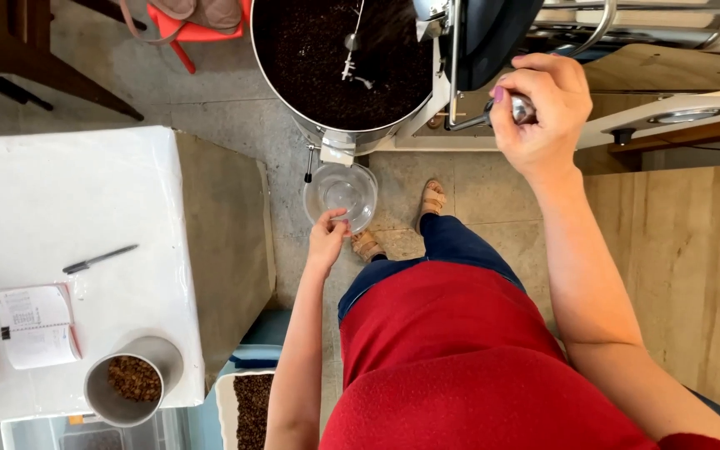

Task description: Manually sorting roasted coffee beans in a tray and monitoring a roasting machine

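Note:
My left hand (pixel 327 242) holds a clear glass bowl (pixel 342 193) by its near rim, under the outlet chute (pixel 337 152) of a round metal tray full of dark roasted coffee beans (pixel 339 58). The bowl looks empty. My right hand (pixel 539 108) is closed around a metal handle (pixel 493 117) on the machine beside the tray. My red top and blue trousers fill the lower middle of the view.
A white table (pixel 85 208) at left carries a pen (pixel 99 259), a notebook (pixel 35 325) and a grey cup of beans (pixel 133 382). A white container of beans (pixel 247 408) sits below. A wooden counter (pixel 685 267) runs along the right.

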